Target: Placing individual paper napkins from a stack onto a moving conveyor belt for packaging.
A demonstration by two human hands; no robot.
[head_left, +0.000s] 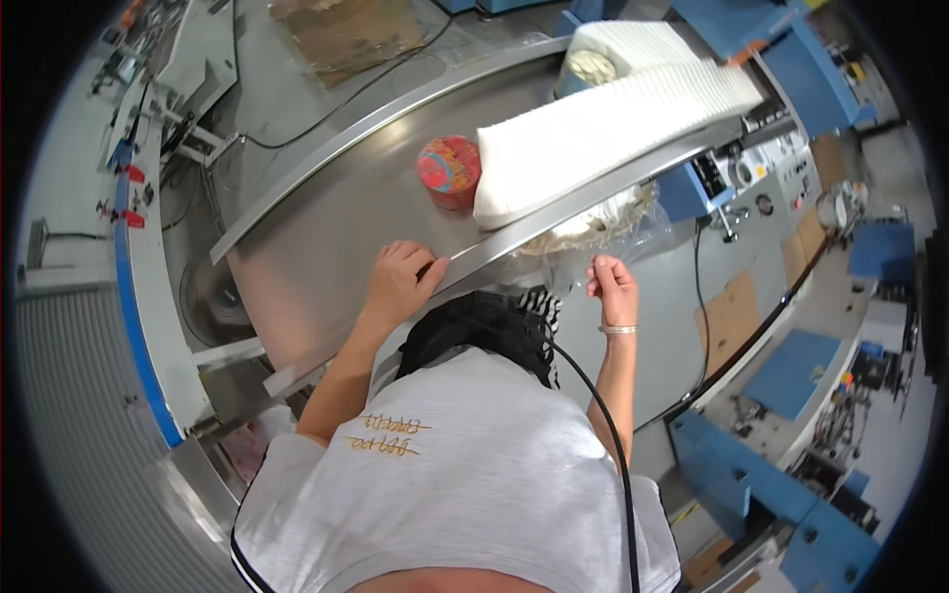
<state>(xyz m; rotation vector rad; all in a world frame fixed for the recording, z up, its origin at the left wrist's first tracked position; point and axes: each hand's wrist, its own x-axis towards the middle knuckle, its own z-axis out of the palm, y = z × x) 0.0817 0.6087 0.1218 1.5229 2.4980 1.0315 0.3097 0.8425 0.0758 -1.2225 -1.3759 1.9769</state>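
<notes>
My left hand point(398, 282) rests with curled fingers on the near edge of a long metal table point(326, 237). My right hand point(614, 289) is raised below that edge, its fingers pinching a clear plastic bag point(603, 222) that hangs under the table rim. A long stack of white paper pieces point(603, 128) lies along the table ahead. Beside the stack's near end stands a round red patterned tin point(450, 170).
Blue machines point(781, 40) stand at the far right and lower right. A control panel point(761, 173) sits past the table's end. Cardboard sheets point(732, 316) lie on the floor at the right. A black cable point(613, 435) runs down over my grey shirt.
</notes>
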